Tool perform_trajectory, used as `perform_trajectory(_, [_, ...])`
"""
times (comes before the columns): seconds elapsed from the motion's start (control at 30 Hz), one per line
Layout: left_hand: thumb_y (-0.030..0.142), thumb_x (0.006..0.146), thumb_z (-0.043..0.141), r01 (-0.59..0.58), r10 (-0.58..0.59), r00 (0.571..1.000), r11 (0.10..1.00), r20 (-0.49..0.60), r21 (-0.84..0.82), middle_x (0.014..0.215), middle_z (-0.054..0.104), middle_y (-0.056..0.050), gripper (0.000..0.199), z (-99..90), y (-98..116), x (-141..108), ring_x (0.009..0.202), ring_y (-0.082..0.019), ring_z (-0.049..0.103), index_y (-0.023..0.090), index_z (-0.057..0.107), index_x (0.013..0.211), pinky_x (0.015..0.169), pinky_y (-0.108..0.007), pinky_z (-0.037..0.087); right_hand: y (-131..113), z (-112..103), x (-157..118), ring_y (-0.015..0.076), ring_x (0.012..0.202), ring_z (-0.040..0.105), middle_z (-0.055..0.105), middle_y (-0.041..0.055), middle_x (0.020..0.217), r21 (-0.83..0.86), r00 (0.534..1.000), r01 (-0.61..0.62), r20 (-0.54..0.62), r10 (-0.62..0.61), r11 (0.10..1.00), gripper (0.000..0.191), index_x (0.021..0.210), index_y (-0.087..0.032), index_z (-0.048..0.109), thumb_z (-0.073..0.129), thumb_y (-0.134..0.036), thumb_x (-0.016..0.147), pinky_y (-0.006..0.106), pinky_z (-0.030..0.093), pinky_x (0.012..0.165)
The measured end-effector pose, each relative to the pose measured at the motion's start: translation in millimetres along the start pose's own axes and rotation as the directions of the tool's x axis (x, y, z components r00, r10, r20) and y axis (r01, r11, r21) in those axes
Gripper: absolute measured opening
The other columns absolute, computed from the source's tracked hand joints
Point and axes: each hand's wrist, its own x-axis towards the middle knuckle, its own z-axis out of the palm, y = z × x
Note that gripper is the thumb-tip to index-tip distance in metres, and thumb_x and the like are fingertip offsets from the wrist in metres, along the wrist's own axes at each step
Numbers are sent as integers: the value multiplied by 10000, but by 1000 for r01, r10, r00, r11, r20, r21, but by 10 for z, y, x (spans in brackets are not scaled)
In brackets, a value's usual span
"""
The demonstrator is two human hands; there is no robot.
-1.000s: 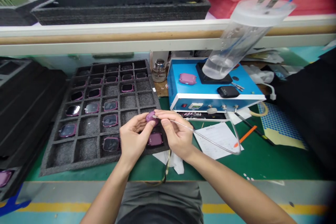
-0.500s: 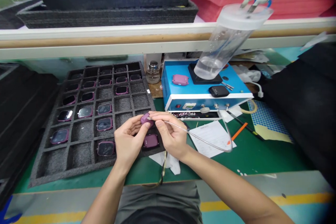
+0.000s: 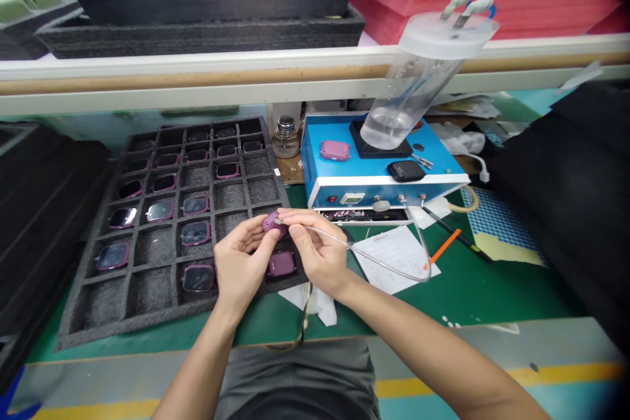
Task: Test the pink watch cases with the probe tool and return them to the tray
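Green workbench (image 3: 497,292) across foreground. Black foam tray (image 3: 153,292) with square pockets at left. Blue machine (image 3: 438,157) behind, to right. Left hand (image 3: 242,261) grasps purple watch case (image 3: 270,222) between thumb and fingers, above tray's right part. Right hand (image 3: 322,256) pinches clear tube (image 3: 388,267) near its end, at case's right side. Case lies between hands, nearer left; long axis unclear.

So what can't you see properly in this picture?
All in the head view:
- Purple watch case: far side, hidden by the left hand.
- Clear tube: whether its tip touches the case, too small.
- White sheet: words, too small.
- Black foam stack: top, cut off by the picture's edge.
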Motion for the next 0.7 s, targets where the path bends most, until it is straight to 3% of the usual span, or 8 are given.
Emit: perform_trajectory(0.7, [308,768,867,21,-21,1000,999,18,30,987,834,-104,330,-9,-27,-28,888,-228,815,136,788,1038,838,-310,670,-1,-7,9,215,1081,773,796,69,1059,-13,1000,4,5,-4,1000,161,1057,-245,746,596,-197,1021,424,638,980])
